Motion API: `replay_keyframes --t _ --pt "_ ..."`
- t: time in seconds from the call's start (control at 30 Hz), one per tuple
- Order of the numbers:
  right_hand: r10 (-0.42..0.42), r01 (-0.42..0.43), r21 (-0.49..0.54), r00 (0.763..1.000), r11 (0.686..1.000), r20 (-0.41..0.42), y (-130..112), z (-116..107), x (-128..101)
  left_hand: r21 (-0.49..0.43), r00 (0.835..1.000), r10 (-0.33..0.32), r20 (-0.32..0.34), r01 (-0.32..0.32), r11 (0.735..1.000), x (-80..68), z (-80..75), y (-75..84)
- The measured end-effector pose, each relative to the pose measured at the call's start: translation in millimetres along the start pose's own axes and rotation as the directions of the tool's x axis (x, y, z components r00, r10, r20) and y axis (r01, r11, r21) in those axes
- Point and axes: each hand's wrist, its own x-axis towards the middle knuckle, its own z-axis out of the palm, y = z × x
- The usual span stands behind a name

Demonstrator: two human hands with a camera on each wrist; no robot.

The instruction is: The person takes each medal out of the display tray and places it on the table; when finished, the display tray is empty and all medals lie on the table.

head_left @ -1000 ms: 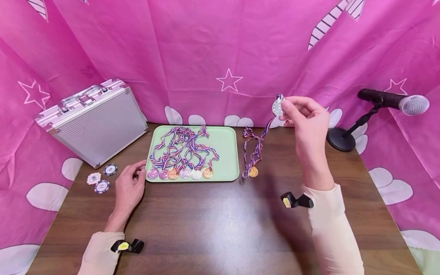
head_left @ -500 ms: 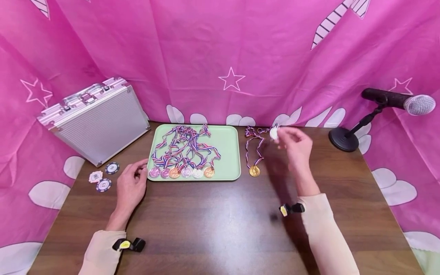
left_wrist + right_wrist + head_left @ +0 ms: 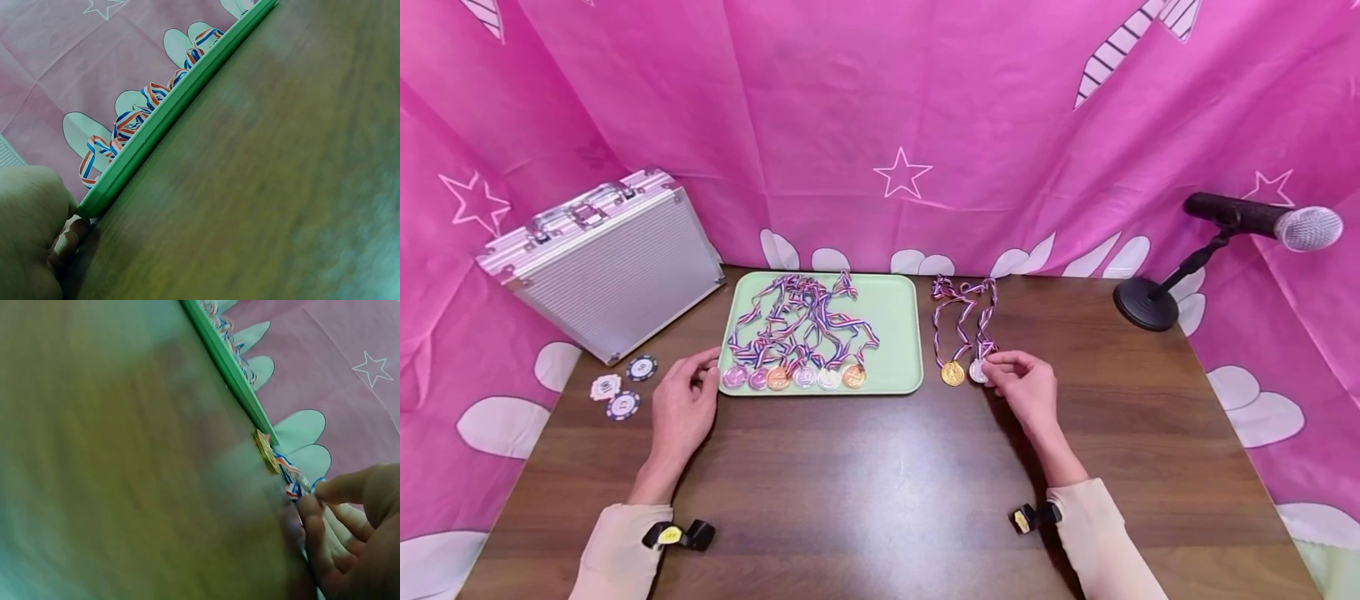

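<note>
Both hands rest low on a dark wooden table [image 3: 865, 483]. On the right side, the right hand [image 3: 1026, 387] pinches a silver medal [image 3: 977, 371] between thumb and fingertips, holding it down on the tabletop. The silver medal lies just beside a gold medal [image 3: 953, 372], and both trail striped ribbons (red, white and blue) toward the far edge of the table. On the other side, the left hand [image 3: 683, 407] sits with fingers loosely curled, holding nothing, its fingertips touching the near left corner of a pale green tray [image 3: 895, 308]. Six medals line the tray's near edge in a row, their ribbons tangled behind them. Left of that hand lie three poker chips [image 3: 623, 387], near a closed aluminium case [image 3: 610, 267]. A microphone [image 3: 1262, 221] on a stand sits at the far right, against a pink star-patterned backdrop [image 3: 880, 125].
</note>
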Motion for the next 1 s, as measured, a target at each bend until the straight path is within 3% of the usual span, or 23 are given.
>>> replay_keyframes --t 0.1,0.23,0.37,0.47,0.83,1.0 --pt "-0.079 0.077 -0.133 0.997 0.988 -0.010 6.0 2.5 -2.1 0.001 1.000 -0.004 0.000 0.004 1.000 -0.1 0.0 -0.7" --pt "-0.193 0.175 -0.280 0.980 0.944 -0.039 10.9 6.6 -4.9 -0.002 1.000 0.005 -0.004 -0.005 1.000 -0.7 0.2 -1.3" --pt "-0.264 0.227 -0.343 0.962 0.912 -0.067 17.2 11.0 -4.8 -0.005 1.000 0.015 -0.014 -0.015 1.000 -0.6 0.3 -1.4" --pt "-0.281 0.238 -0.344 0.956 0.908 -0.083 19.8 12.4 -4.3 -0.005 0.999 0.022 -0.024 -0.022 1.000 -0.2 -0.1 -1.6" --pt "-0.264 0.223 -0.201 0.942 0.954 -0.207 19.6 15.0 -16.5 0.003 1.000 0.022 -0.013 -0.022 1.000 -0.8 0.5 -2.7" --pt "-0.260 0.226 -0.170 0.940 0.959 -0.222 18.5 17.6 -19.6 0.002 1.000 0.009 -0.007 -0.009 1.000 -0.5 0.7 -3.1"
